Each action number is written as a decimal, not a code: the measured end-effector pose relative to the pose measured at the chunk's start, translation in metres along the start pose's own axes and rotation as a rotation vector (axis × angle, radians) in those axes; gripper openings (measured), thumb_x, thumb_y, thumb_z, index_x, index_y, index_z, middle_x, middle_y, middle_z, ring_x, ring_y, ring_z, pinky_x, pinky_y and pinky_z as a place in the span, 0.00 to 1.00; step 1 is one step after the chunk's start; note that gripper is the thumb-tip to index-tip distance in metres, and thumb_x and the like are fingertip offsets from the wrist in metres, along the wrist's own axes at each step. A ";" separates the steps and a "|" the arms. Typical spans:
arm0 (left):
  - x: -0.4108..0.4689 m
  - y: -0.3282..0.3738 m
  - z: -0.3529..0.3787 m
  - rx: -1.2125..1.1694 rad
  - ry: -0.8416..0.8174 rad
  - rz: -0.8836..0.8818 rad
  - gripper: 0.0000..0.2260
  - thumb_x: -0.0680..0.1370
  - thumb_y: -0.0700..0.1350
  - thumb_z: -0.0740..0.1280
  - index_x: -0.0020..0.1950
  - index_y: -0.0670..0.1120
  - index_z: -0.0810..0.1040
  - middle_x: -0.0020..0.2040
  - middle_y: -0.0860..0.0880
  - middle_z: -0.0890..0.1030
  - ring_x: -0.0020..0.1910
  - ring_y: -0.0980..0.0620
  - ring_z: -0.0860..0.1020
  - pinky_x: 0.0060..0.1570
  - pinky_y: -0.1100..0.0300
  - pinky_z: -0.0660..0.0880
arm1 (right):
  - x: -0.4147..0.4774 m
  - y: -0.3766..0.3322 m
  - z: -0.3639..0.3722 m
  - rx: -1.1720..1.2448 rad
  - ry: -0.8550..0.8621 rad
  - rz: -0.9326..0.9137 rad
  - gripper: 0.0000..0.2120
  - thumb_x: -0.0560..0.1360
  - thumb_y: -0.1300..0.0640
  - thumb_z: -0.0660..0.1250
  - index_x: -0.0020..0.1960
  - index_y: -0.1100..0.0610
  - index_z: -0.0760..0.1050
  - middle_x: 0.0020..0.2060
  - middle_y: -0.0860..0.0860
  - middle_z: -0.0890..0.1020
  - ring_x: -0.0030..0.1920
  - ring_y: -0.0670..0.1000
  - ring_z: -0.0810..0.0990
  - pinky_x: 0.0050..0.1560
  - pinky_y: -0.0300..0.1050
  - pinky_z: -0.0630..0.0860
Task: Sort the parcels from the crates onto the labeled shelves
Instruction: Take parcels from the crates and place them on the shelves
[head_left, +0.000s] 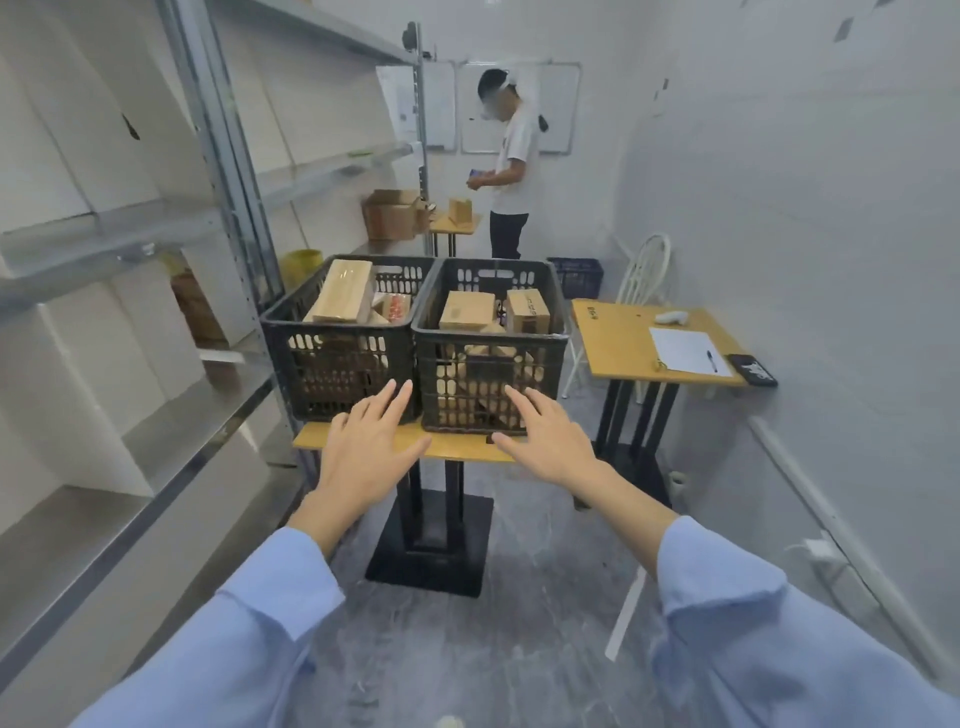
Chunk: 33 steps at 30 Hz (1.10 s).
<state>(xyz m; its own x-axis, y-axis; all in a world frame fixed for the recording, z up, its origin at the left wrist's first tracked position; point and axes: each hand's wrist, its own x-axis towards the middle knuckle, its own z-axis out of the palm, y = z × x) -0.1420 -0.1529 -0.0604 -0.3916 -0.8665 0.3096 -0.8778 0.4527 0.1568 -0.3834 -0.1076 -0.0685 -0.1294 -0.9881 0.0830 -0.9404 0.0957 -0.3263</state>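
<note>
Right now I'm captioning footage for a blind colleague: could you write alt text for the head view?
An open left hand and right hand reach toward a left black plastic crate and a right black plastic crate of brown cardboard parcels, side by side on a wooden table. Grey metal shelves line the left; another person stands behind.

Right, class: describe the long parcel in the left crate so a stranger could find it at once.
Two black crates stand side by side on the wooden table beside the steel shelving. In the left crate, the long parcel rises tilted above the rim, longer and flatter than the squat boxes nearby.
</note>
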 end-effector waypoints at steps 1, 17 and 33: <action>0.022 0.001 0.008 -0.008 -0.003 0.011 0.32 0.80 0.65 0.54 0.80 0.56 0.49 0.80 0.54 0.54 0.77 0.51 0.57 0.72 0.50 0.57 | 0.018 0.008 -0.001 0.003 0.011 0.013 0.34 0.80 0.38 0.58 0.80 0.45 0.49 0.79 0.51 0.55 0.78 0.56 0.53 0.72 0.59 0.63; 0.352 -0.022 0.103 -0.147 -0.036 0.142 0.32 0.79 0.64 0.57 0.80 0.55 0.53 0.79 0.52 0.58 0.76 0.49 0.60 0.73 0.46 0.57 | 0.303 0.088 -0.012 0.109 0.086 0.140 0.32 0.80 0.42 0.60 0.80 0.48 0.53 0.78 0.51 0.58 0.76 0.55 0.59 0.71 0.58 0.67; 0.500 -0.052 0.232 -0.199 -0.217 -0.111 0.36 0.77 0.63 0.63 0.80 0.56 0.50 0.80 0.50 0.56 0.76 0.46 0.60 0.72 0.45 0.61 | 0.514 0.135 0.052 0.266 -0.109 0.046 0.38 0.77 0.45 0.67 0.80 0.50 0.52 0.77 0.50 0.60 0.74 0.54 0.64 0.68 0.56 0.70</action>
<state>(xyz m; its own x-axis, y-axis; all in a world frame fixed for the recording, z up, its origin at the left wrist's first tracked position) -0.3559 -0.6588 -0.1313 -0.3652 -0.9278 0.0758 -0.8554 0.3666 0.3660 -0.5604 -0.6092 -0.1192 -0.1219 -0.9919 -0.0347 -0.8167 0.1201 -0.5644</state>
